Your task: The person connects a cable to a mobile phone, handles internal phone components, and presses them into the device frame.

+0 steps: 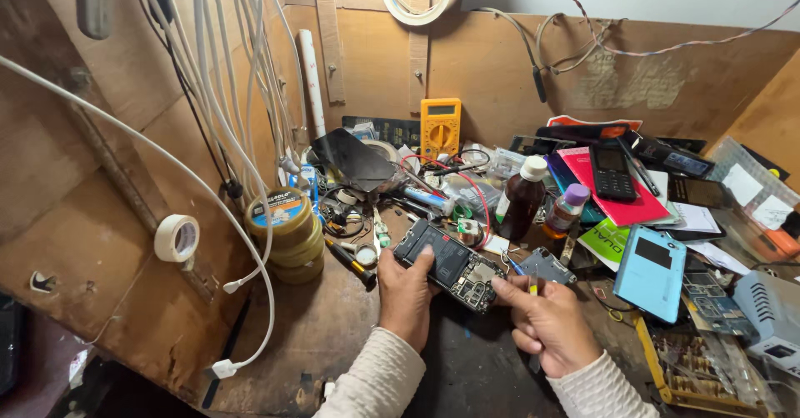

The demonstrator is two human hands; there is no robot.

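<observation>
An opened smartphone (448, 265) with its back removed lies tilted on the dark worktop, its battery and circuit board showing. My left hand (406, 295) grips its near left edge, thumb on the battery. My right hand (546, 322) touches the phone's lower right corner with the index finger and holds a thin yellow-handled tool (532, 285) upright between the fingers. A small grey metal cover piece (547, 265) lies just right of the phone.
A yellow multimeter (440, 126) leans on the back wall. A brown bottle (522, 198), a small purple-capped bottle (567, 209), a blue phone case (652, 271), a pink notebook (617, 205) with a keypad phone (613, 174), tape rolls (287, 230) and hanging white cables (233, 93) crowd the bench.
</observation>
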